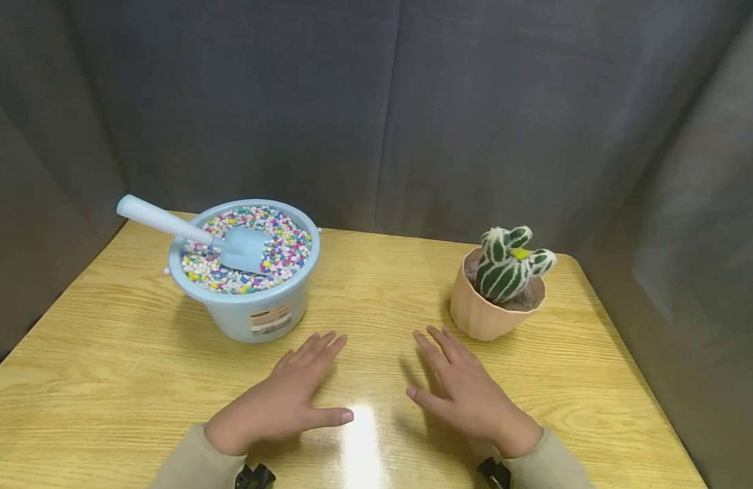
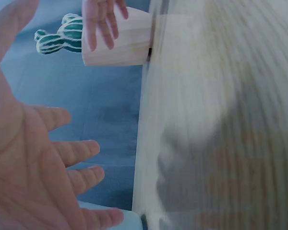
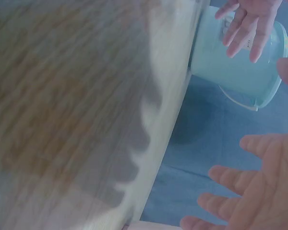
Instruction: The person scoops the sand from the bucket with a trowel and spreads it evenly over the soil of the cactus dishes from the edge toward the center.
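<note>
My left hand (image 1: pixel 285 397) hovers palm down over the table's near side, fingers spread, holding nothing. Just beyond its fingertips stands a light blue bucket (image 1: pixel 230 319), filled with small multicoloured pebbles (image 1: pixel 291 244). A light blue hand shovel (image 1: pixel 244 248) lies on the pebbles, its handle sticking out over the rim to the left. My right hand (image 1: pixel 468 394) is likewise spread and free of any object. Past its fingers sits a peach flowerpot (image 1: pixel 483 312) with brown filling and a green-and-white fuzzy cactus (image 1: pixel 501 275). In the left wrist view the palm (image 2: pixel 24 163) shows bare.
The wooden table (image 1: pixel 376 285) has light grain and a bright glare spot between the hands. Dark grey curtains (image 1: pixel 376 115) hang behind it and along both sides. The bucket's thin handle (image 3: pixel 235 99) hangs down its side. Small wrist devices (image 1: pixel 254 477) sit at both sleeves.
</note>
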A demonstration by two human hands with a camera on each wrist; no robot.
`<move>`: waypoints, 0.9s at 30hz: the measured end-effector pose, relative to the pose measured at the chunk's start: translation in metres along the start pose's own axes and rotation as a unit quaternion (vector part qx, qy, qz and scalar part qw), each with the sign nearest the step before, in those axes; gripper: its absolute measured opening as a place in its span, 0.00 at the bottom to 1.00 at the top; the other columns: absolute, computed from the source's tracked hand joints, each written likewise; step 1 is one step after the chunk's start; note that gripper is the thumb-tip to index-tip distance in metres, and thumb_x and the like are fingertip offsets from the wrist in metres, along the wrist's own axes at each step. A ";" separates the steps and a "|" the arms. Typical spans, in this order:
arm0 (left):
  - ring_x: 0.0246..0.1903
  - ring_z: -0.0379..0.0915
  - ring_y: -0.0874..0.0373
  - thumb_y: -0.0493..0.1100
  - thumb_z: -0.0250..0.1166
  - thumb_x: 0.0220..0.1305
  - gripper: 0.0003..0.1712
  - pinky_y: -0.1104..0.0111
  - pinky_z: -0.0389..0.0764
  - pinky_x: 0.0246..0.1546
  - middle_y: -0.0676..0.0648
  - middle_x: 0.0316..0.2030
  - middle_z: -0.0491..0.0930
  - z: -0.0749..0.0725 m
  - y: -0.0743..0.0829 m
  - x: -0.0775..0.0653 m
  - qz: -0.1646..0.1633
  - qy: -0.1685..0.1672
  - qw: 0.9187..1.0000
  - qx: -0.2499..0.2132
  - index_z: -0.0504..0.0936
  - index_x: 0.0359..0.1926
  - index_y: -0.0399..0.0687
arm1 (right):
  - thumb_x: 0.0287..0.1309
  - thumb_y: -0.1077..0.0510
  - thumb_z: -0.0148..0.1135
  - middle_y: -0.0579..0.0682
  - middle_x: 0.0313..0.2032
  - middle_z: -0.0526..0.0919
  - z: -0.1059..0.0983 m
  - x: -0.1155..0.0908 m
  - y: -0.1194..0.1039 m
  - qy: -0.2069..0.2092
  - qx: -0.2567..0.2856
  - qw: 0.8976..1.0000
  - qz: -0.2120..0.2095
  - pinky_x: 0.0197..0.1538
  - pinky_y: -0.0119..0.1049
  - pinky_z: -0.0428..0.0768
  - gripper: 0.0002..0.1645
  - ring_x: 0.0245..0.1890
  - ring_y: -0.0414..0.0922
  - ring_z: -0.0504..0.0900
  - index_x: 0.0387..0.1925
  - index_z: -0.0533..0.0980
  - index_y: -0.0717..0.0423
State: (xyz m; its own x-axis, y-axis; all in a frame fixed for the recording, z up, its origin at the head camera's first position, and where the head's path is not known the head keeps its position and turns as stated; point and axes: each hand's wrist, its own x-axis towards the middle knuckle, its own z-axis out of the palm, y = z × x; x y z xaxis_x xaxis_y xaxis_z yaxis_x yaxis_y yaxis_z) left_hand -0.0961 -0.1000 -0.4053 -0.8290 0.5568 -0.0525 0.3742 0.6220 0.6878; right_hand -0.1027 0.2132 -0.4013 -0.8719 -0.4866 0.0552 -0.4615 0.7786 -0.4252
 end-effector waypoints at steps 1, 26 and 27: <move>0.79 0.35 0.35 0.68 0.66 0.67 0.58 0.32 0.43 0.74 0.35 0.80 0.47 -0.001 0.000 0.000 0.007 0.003 1.000 -0.007 0.49 0.82 0.45 | 0.72 0.36 0.57 0.64 0.77 0.57 -0.001 0.000 0.000 0.000 0.001 1.000 0.002 0.72 0.72 0.57 0.46 0.77 0.67 0.52 0.80 0.56 0.53; 0.76 0.47 0.35 0.53 0.64 0.74 0.48 0.39 0.57 0.74 0.37 0.78 0.55 -0.045 0.009 -0.011 0.131 0.084 0.975 -0.158 0.48 0.82 0.44 | 0.75 0.42 0.57 0.66 0.75 0.60 -0.020 -0.029 0.029 0.053 0.021 0.995 0.077 0.68 0.69 0.67 0.44 0.73 0.66 0.61 0.80 0.55 0.59; 0.76 0.49 0.36 0.52 0.64 0.75 0.47 0.46 0.58 0.75 0.37 0.78 0.56 -0.048 0.010 -0.012 0.147 0.090 0.972 -0.162 0.48 0.82 0.44 | 0.75 0.42 0.57 0.66 0.75 0.60 -0.021 -0.030 0.029 0.056 0.021 0.995 0.078 0.68 0.69 0.67 0.44 0.73 0.67 0.61 0.80 0.55 0.59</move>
State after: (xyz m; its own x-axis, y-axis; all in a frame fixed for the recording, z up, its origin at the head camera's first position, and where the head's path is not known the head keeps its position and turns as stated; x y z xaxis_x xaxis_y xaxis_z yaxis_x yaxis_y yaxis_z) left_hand -0.1026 -0.1271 -0.3633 -0.7765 0.5605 0.2878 0.4791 0.2286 0.8475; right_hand -0.0936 0.2591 -0.3962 -0.9464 -0.3119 0.0845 -0.3135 0.8231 -0.4734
